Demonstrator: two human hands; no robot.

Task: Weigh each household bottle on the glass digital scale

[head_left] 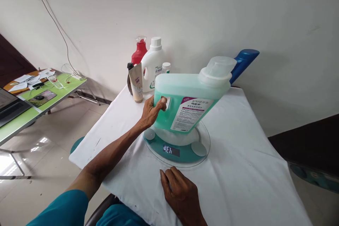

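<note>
My left hand grips the handle of a large translucent jug of green liquid with a white cap and a purple-and-white label. The jug is tilted, its lower edge resting on a round glass scale whose display is lit. My right hand lies flat on the white tablecloth just in front of the scale, fingers together, holding nothing.
At the table's back stand a beige tube, a white bottle, a red spray bottle and a small white jar. A blue object sticks out behind the jug. A green side table with papers and a laptop stands left.
</note>
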